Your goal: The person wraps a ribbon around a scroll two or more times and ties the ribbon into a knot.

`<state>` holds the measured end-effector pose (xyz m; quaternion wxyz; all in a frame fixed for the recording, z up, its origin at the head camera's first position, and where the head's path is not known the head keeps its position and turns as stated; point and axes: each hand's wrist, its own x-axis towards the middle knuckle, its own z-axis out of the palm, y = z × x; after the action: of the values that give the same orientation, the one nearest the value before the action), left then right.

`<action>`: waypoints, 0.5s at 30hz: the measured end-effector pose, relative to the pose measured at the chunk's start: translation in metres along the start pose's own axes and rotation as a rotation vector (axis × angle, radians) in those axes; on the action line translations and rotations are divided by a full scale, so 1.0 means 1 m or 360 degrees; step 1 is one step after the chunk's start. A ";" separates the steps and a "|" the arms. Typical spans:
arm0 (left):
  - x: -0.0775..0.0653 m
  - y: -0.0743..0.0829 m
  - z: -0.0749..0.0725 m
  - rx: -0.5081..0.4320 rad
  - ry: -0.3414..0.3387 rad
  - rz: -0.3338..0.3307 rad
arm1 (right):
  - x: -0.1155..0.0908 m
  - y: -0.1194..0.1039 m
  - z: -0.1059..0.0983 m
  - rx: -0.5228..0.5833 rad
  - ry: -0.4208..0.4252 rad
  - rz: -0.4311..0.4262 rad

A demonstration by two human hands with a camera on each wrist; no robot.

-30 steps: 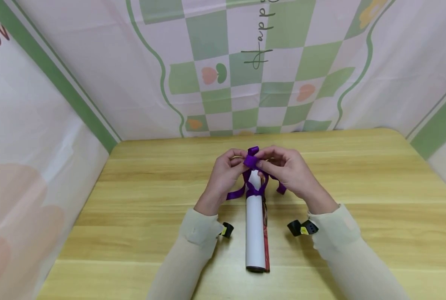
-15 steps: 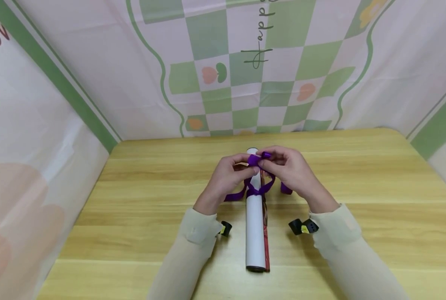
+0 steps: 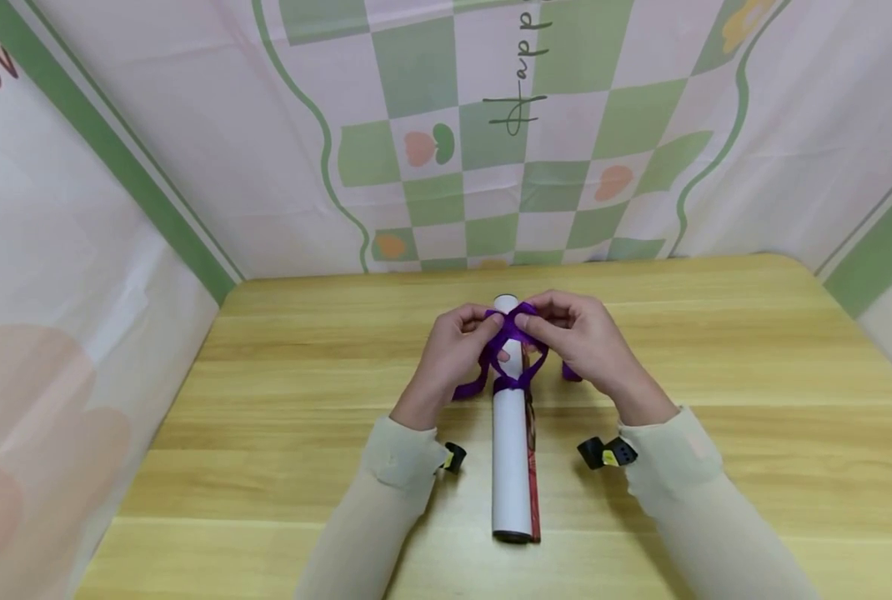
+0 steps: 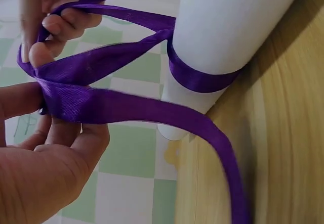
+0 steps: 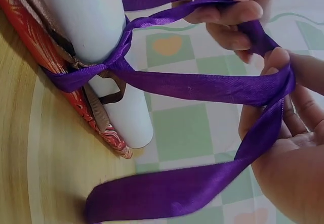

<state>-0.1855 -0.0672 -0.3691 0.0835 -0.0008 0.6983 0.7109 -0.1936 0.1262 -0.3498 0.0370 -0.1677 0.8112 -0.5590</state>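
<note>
A purple satin ribbon (image 3: 518, 333) is wrapped around a white tube (image 3: 509, 458) and crossed on top of it, its two strands rising to my hands. My left hand (image 3: 457, 346) pinches one strand between thumb and fingers, and a loose tail hangs down toward the table in the left wrist view. With thumb and fingertips my right hand (image 3: 577, 337) pinches the other strand, folded over into a loop; its tail droops to the right. Both sets of fingertips stand close together above the tube's far part. A red patterned fabric piece (image 5: 66, 77) lies along the tube, bound under the ribbon.
The tube lies lengthwise on a wooden table (image 3: 303, 467), its dark-rimmed near end toward me. A printed green-and-white checked cloth (image 3: 491, 167) hangs behind the table's far edge. Black wrist cameras (image 3: 607, 454) sit at both sleeves.
The ribbon between my fingertips has gone from a bunched fold into two strands crossing. My left thumb has shifted up onto the ribbon. The tube stays in place.
</note>
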 end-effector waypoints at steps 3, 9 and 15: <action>0.000 -0.002 0.001 0.0118 0.0018 0.0044 | -0.001 -0.001 -0.001 0.0023 -0.0013 0.0016; -0.002 -0.003 0.002 0.0232 -0.0099 0.0167 | 0.001 -0.001 0.000 -0.0013 0.0006 0.0074; -0.003 -0.002 -0.002 0.0217 -0.0331 0.0264 | 0.002 0.001 0.000 -0.0010 0.0032 0.0109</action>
<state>-0.1822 -0.0696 -0.3710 0.0963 0.1364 0.7301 0.6626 -0.1958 0.1263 -0.3505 0.0474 -0.1344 0.8186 -0.5565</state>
